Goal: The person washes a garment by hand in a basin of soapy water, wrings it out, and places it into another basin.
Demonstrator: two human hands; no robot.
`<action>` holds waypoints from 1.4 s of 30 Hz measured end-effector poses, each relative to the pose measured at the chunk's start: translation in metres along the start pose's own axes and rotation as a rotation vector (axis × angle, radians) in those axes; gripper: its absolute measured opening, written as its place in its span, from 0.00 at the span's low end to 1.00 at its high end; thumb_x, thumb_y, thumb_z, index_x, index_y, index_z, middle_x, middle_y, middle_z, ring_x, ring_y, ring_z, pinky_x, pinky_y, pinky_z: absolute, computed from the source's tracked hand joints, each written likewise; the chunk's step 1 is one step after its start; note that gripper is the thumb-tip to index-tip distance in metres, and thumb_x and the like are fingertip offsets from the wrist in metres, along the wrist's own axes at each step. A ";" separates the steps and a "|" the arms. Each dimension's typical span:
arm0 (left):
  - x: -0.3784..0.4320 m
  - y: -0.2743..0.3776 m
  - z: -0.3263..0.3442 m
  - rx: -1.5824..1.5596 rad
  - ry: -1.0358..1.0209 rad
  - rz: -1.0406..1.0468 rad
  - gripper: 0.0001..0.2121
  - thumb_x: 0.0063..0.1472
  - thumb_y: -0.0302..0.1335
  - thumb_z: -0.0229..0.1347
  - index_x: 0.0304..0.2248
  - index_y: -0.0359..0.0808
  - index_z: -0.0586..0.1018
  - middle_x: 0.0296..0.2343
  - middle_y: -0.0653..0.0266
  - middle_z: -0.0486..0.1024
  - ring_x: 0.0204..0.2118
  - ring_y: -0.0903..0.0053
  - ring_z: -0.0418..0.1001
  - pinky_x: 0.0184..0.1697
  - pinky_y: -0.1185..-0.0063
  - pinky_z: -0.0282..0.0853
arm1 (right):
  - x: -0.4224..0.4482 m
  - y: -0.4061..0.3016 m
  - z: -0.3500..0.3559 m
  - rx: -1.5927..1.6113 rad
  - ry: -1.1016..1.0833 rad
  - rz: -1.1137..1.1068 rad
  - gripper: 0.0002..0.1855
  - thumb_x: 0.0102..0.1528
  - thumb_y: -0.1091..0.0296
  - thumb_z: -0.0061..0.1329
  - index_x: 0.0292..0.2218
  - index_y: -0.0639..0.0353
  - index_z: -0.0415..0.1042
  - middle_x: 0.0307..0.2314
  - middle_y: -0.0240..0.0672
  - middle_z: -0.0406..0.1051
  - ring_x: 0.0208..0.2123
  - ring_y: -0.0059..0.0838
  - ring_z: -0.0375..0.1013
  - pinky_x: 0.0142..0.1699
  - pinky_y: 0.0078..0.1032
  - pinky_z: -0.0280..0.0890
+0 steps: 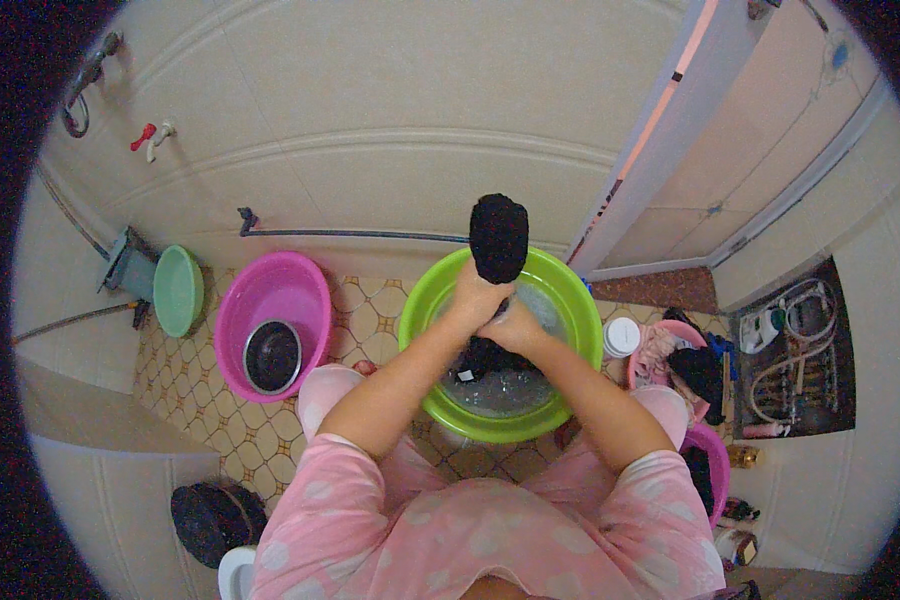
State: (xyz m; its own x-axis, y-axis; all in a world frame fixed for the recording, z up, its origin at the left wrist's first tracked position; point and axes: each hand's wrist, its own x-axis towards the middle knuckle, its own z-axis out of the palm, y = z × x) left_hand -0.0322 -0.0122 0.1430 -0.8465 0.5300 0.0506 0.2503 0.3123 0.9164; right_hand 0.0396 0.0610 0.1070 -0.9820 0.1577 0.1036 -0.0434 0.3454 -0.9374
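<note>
A black wet-looking garment (499, 238) is gathered in both my hands over a lime-green basin (412, 307). My left hand (481, 294) grips it just below a bunched, rounded end that stands up towards the wall. Close below, my right hand (511, 326) is closed around the same cloth, touching the left. The rest of the garment hangs down into sudsy grey water (495, 397). A small white tag (465, 375) shows on the dark fabric. My forearms and fingers hide part of the cloth.
Left stands a magenta basin (270, 274) holding a metal bowl (272, 356), beyond it a mint-green basin (178, 291). To the right are a white lidded tub (621, 337), a pink basin of clothes (656, 360) and a purple basin (716, 472). A door (645, 142) stands behind.
</note>
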 end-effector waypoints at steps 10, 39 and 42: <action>0.001 -0.012 0.008 -0.059 0.084 0.051 0.24 0.36 0.27 0.60 0.37 0.31 0.69 0.32 0.55 0.71 0.35 0.67 0.70 0.40 0.74 0.64 | -0.002 0.030 0.010 -0.048 0.060 0.049 0.29 0.39 0.58 0.53 0.41 0.61 0.62 0.35 0.47 0.67 0.39 0.43 0.67 0.44 0.31 0.60; -0.006 0.000 -0.021 -0.955 -0.268 -0.360 0.16 0.49 0.32 0.53 0.38 0.37 0.72 0.35 0.63 0.71 0.36 0.74 0.69 0.40 0.77 0.64 | 0.014 -0.048 -0.036 -0.368 0.042 -0.164 0.51 0.35 0.57 0.56 0.56 0.51 0.40 0.54 0.42 0.41 0.57 0.41 0.39 0.57 0.40 0.35; 0.007 -0.009 -0.020 -1.079 -0.300 -0.498 0.10 0.49 0.32 0.53 0.30 0.37 0.74 0.27 0.64 0.73 0.28 0.75 0.71 0.33 0.75 0.67 | 0.024 -0.047 -0.048 0.368 0.011 0.095 0.25 0.53 0.55 0.40 0.49 0.58 0.57 0.40 0.34 0.62 0.44 0.25 0.58 0.50 0.21 0.49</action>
State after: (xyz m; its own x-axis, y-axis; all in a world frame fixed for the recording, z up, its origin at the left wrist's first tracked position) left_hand -0.0497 -0.0273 0.1431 -0.5607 0.7445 -0.3624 -0.7085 -0.2050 0.6752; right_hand 0.0272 0.0927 0.1695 -0.9830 0.1833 0.0118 -0.0169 -0.0265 -0.9995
